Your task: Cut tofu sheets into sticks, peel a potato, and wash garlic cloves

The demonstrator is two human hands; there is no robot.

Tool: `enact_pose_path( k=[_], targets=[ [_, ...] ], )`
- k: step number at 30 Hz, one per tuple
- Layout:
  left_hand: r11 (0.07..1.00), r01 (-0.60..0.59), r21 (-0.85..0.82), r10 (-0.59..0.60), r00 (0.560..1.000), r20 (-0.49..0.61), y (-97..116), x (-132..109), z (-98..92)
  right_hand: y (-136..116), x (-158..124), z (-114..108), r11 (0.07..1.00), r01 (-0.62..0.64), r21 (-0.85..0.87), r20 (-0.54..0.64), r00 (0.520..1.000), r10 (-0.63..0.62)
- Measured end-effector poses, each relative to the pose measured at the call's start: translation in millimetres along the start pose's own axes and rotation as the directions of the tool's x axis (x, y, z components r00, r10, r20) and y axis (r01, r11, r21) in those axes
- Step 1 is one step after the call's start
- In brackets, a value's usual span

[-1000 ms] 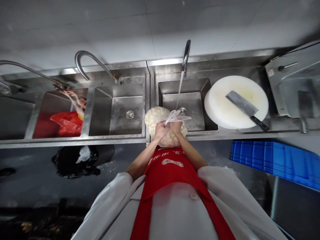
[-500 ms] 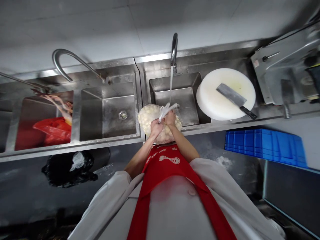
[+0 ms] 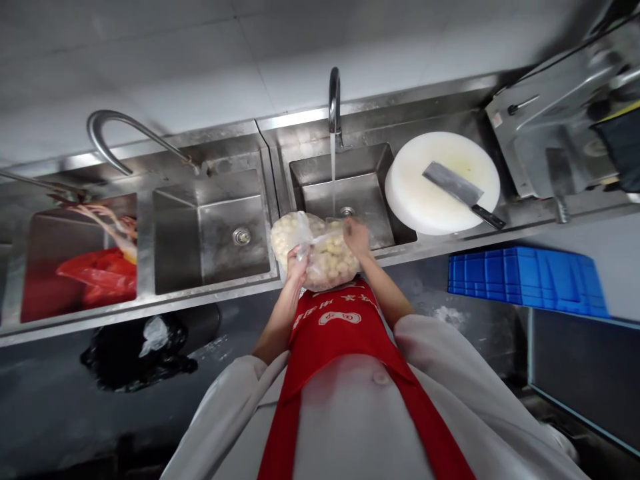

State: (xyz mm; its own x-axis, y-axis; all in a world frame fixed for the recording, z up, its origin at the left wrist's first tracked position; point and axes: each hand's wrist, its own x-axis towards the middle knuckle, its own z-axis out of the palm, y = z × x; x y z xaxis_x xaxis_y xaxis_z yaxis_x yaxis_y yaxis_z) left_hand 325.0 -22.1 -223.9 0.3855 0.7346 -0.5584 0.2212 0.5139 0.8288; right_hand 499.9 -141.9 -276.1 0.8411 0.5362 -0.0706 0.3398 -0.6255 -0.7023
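A clear plastic bag (image 3: 330,263) full of pale, roundish pieces rests at the front rim of the sink, close against the red apron. My left hand (image 3: 297,264) is closed on the bunched plastic at the bag's left side. At the right side of the bag, my right hand (image 3: 356,237) grips the plastic, which stretches between both hands; its fingers are slightly blurred. Behind the bag, water runs from the faucet (image 3: 335,100) into the metal sink (image 3: 370,193).
A cleaver (image 3: 453,183) lies on a thick round white cutting board (image 3: 415,200) to the right. Another sink (image 3: 225,250) is on the left, then one holding a red plastic bag (image 3: 107,277). A blue crate (image 3: 525,280) stands lower right, a black bag (image 3: 125,353) lower left.
My hands were together at the gathered, twisted neck of the bag. Now they are apart, the right one moved rightward, and the plastic between them is spread wider. The view has shifted slightly.
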Motion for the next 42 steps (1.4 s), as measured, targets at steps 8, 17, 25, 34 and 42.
enact_pose_path(
  k=[8,17,25,34,42],
  targets=[
    [0.999,0.0,-0.047,0.0,1.0,0.008,-15.5,7.0,0.6,65.4,-24.0,-29.3,0.891,-0.32,0.324,-0.069,0.931,0.359],
    [0.998,-0.043,-0.044,0.052,0.973,0.224,-2.9,-2.4,-11.6,-0.5,-30.4,-60.2,0.921,0.203,0.332,0.315,0.897,-0.311],
    [0.969,0.11,-0.222,-0.086,0.99,0.116,2.9,-4.1,-21.9,10.7,-32.6,-56.7,0.903,0.033,0.429,0.124,0.988,-0.095],
    [0.968,0.099,-0.229,-0.113,0.992,-0.049,8.6,-4.9,-1.8,89.4,-99.2,-113.5,0.612,-0.199,0.765,0.046,0.965,0.257],
    [0.975,0.099,-0.201,-0.092,0.995,0.041,17.6,19.2,46.9,79.0,-122.5,-25.4,0.646,-0.53,0.55,0.58,0.798,0.162]
  ],
)
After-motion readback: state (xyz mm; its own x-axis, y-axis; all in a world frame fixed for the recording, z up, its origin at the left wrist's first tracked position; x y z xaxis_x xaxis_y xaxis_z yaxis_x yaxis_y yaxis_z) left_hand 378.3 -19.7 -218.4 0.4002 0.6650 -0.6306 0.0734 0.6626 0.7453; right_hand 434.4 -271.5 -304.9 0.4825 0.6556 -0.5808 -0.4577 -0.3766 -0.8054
